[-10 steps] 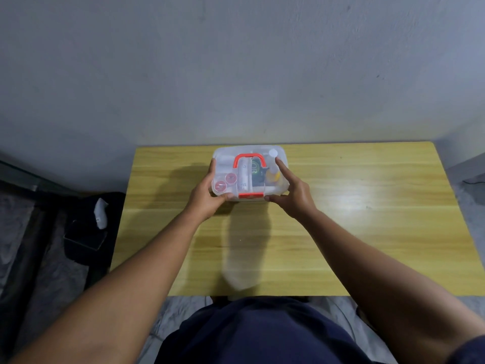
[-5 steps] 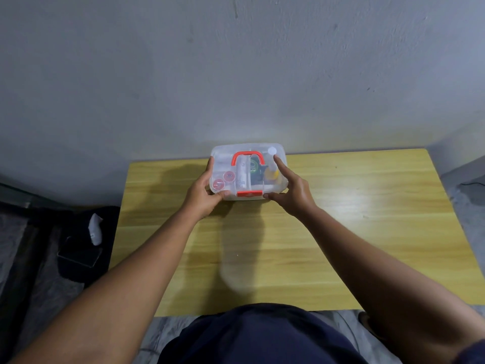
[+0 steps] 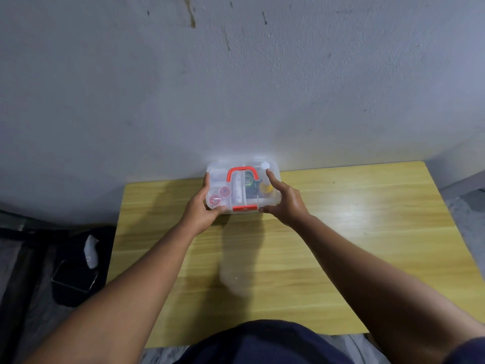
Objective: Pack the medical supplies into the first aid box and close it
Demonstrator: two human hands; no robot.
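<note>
A clear plastic first aid box [image 3: 242, 168] with a red handle and a red front latch [image 3: 244, 208] stands with its lid down at the far edge of the wooden table [image 3: 341, 232]. Through the lid I see red-capped vials, a white tube, a dark packet and a yellow item. My left hand [image 3: 200, 212] grips the box's left front corner, thumb under the front edge. My right hand [image 3: 284, 199] holds the right front corner, with its index finger stretched across the lid.
A grey wall rises right behind the box. On the floor to the left of the table lie a black bag [image 3: 76, 269] and a white object [image 3: 90, 249]. My dark-clothed lap [image 3: 262, 342] sits at the table's near edge.
The box has slid away from me to the table's far edge by the wall, both hands still on it. The view has tilted upward.
</note>
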